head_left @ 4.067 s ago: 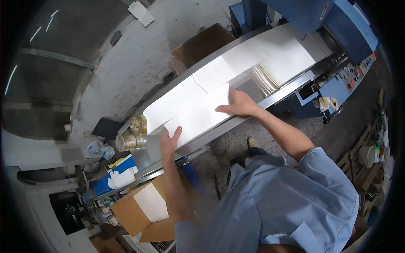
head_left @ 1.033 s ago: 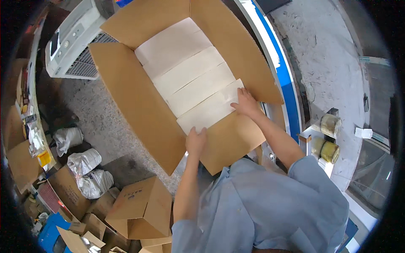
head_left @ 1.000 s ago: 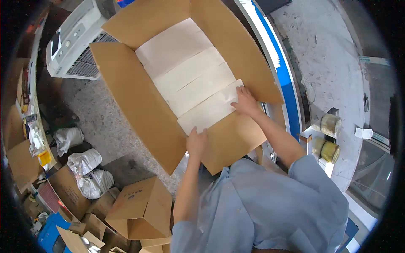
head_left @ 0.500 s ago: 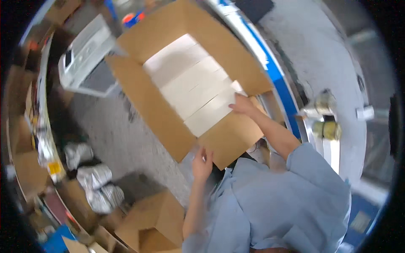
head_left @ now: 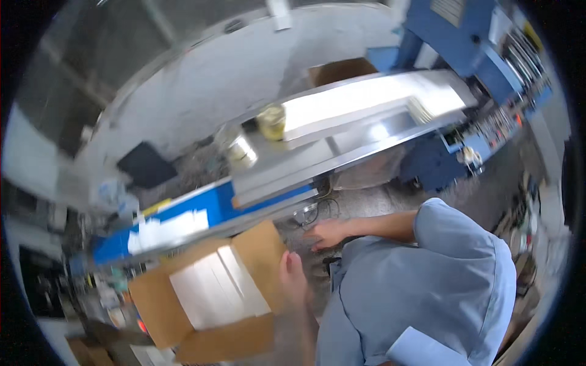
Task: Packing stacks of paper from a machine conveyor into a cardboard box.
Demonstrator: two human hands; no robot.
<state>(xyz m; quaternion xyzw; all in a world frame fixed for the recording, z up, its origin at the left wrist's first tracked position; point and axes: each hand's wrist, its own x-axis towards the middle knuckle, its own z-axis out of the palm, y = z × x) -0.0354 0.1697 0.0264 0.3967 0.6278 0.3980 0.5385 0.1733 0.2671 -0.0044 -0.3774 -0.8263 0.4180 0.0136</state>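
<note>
Paper strips [head_left: 218, 287] in the box [head_left: 155, 308] slope lengthwise toward lower right; right hand [head_left: 329, 234] is loosely wide; for the blurred left hand [head_left: 295, 280], I cannot tell the grip.

Motion blur across the frame: left hand [head_left: 295, 277] and jars [head_left: 242, 150] smeared, folds of the shirt [head_left: 421, 274] clearer. White sheets [head_left: 372, 100], upper right, overexposed to near-flat white; round glare spot on the metal tabletop [head_left: 354, 140] just below them. Upper left and far right edge dim. Paper [head_left: 210, 290] in the carton [head_left: 162, 311], lower left, duller, edges soft. Fisheye bows the tabletop's long edge; corners fall to black
</note>
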